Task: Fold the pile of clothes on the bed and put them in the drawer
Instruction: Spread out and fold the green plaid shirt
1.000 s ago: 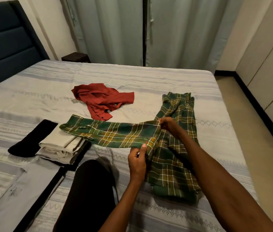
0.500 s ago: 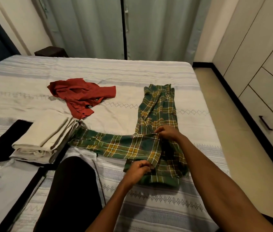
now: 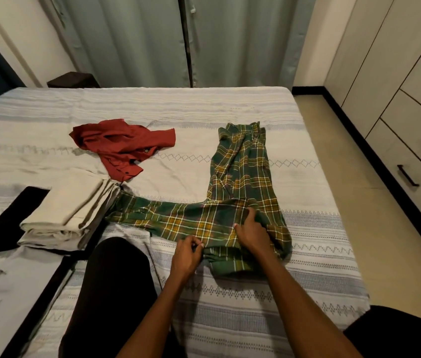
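Our left hand [image 3: 187, 254] pinches the near edge of the green plaid shirt [image 3: 240, 192] while our right hand [image 3: 252, 229] presses flat, fingers spread, on the sleeve we have just lowered from mid-air onto the bed [image 3: 204, 109], so this fold looks nearly set. The sleeve's cuff touches the folded beige stack [image 3: 69, 213]; the red shirt [image 3: 124, 144] lies crumpled beyond, unfolded, and the drawers [image 3: 416, 161] stand closed at right.
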Motion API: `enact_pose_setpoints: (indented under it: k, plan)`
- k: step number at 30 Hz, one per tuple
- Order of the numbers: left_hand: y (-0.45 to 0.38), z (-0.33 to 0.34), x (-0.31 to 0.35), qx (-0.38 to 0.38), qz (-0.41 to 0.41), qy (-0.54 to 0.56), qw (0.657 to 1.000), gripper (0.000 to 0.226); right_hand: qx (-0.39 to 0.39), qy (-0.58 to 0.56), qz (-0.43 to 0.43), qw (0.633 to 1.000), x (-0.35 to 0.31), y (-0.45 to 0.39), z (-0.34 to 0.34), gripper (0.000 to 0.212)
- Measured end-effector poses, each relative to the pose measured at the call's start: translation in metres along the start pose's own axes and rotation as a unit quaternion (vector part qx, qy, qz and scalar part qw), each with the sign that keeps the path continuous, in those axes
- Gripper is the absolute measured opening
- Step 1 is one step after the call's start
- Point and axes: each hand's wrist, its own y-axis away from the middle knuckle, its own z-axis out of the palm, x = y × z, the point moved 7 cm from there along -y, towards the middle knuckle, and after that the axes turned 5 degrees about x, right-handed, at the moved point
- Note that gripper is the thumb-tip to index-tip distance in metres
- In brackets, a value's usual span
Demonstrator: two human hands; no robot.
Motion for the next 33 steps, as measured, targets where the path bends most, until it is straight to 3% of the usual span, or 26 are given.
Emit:
enact_pose_setpoints:
  k: [4,9,12,14,18,25,29,33]
  plan:
    - [0.002,-0.001,0.008,0.007,0.014,0.028,0.999,0.018,0.059,-0.087,-0.052,0.993,0.002,0.011,-0.003,0.039]
    - [0.003,0.001,0.018,-0.046,0.005,-0.077,0.996,0.027,0.028,0.026,-0.043,0.998,0.016,0.004,0.004,0.034]
    - [-0.009,-0.014,0.04,0.048,0.07,-0.145,0.986,0.022,0.144,0.066,-0.114,0.981,-0.008,0.001,-0.017,0.028]
    - [-0.019,-0.01,0.052,0.05,0.125,-0.152,0.979,0.025,0.172,0.098,-0.191,0.961,-0.031,-0.002,-0.02,0.032]
    - [-0.028,0.015,0.048,-0.068,0.178,-0.232,0.954,0.039,0.032,0.168,-0.195,0.966,-0.033,-0.015,0.012,0.055]
    - [-0.08,-0.009,0.075,-0.037,0.185,-0.182,0.965,0.024,0.121,0.109,-0.198,0.967,-0.05,-0.049,-0.013,0.034]
    - [-0.134,-0.017,0.11,-0.037,0.186,-0.162,0.968,0.022,0.066,-0.005,-0.159,0.985,-0.075,-0.102,-0.031,0.023]
    - [-0.201,-0.019,0.151,-0.023,0.192,-0.162,0.968,0.026,-0.005,-0.056,-0.067,0.996,-0.09,-0.182,-0.043,0.033]
